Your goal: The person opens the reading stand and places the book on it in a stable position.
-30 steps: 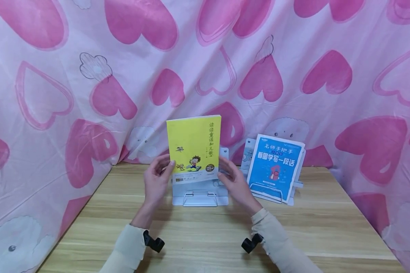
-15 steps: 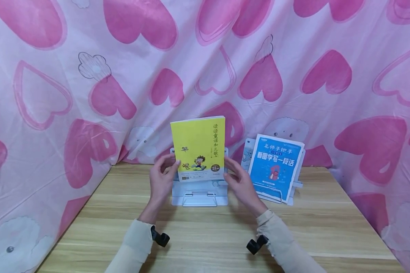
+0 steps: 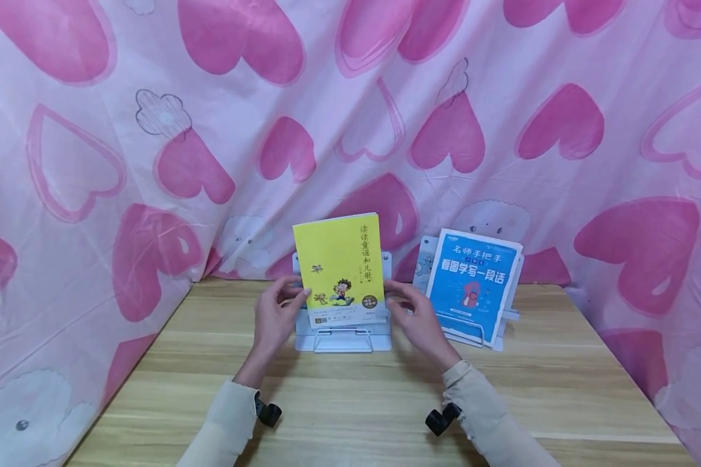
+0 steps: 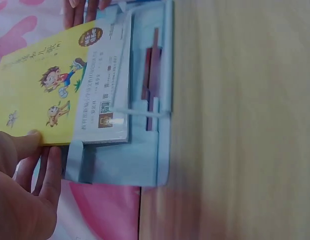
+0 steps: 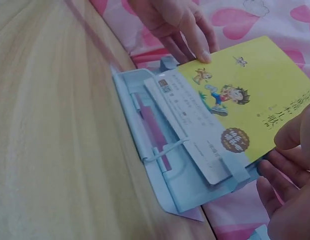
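Note:
A yellow book (image 3: 335,259) with cartoon figures and a white strip along its bottom leans, slightly tilted, on a pale blue book stand (image 3: 304,341). My left hand (image 3: 276,319) pinches its left edge, thumb on the cover and fingers behind. At the opposite edge my right hand (image 3: 418,322) grips it the same way; the right wrist view shows the thumb (image 5: 289,134) over the cover's edge. In the left wrist view the book's lower end lies behind the stand's front wire (image 4: 140,113), close over the backboard.
To the right, a second stand (image 3: 425,259) bears a blue book (image 3: 470,285), held by a front wire. Both stands are on a wooden table (image 3: 350,402). A pink heart-patterned cloth (image 3: 292,58) hangs behind and at the sides.
Both hands have lowered the yellow book onto the stand, its lower end now down near the front wire. It shifted right, then slightly back left. The blue book has stayed put.

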`<state>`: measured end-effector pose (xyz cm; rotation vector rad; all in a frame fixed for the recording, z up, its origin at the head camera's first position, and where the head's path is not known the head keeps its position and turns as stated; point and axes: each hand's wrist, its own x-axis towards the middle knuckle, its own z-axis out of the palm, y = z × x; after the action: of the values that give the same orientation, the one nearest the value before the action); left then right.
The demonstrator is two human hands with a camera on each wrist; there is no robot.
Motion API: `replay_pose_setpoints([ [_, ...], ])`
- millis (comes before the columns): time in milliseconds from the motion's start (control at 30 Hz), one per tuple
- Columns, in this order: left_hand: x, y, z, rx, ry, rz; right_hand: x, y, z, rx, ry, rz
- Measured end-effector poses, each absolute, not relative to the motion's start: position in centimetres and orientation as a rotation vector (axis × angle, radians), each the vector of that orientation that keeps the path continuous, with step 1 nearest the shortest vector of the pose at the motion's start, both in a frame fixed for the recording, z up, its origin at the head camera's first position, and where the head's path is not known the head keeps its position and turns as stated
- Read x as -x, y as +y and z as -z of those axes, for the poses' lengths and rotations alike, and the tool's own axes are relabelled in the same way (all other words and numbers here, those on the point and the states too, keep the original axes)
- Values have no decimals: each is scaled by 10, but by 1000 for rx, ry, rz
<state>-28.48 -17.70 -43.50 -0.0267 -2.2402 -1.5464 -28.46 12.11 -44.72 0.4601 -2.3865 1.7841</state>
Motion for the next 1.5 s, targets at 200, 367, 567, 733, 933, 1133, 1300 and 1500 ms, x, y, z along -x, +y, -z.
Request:
replay_pose_setpoints([
  [200,283,-181,439,66,-2316,1406,285,121,451,-461,-2423,-1683],
  [367,282,-180,438,66,-2395,1301,284,121,452,-418,-2430,-1638],
  [567,282,-180,437,45,-2453,1240,284,120,454,-386,-2441,-1655],
  [733,281,-182,436,33,-2494,1204,285,120,454,-412,-2462,-1631],
  [933,281,-185,437,25,-2500,1237,287,122,456,-430,-2426,-1661],
  [1133,283,-191,439,21,-2444,1294,288,126,454,-375,-2413,-1689],
  [1300,283,-192,438,10,-2431,1294,289,129,453,-330,-2416,-1688],
  [1500,283,-191,438,-1,-2423,1296,291,132,454,-311,-2436,-1678],
])
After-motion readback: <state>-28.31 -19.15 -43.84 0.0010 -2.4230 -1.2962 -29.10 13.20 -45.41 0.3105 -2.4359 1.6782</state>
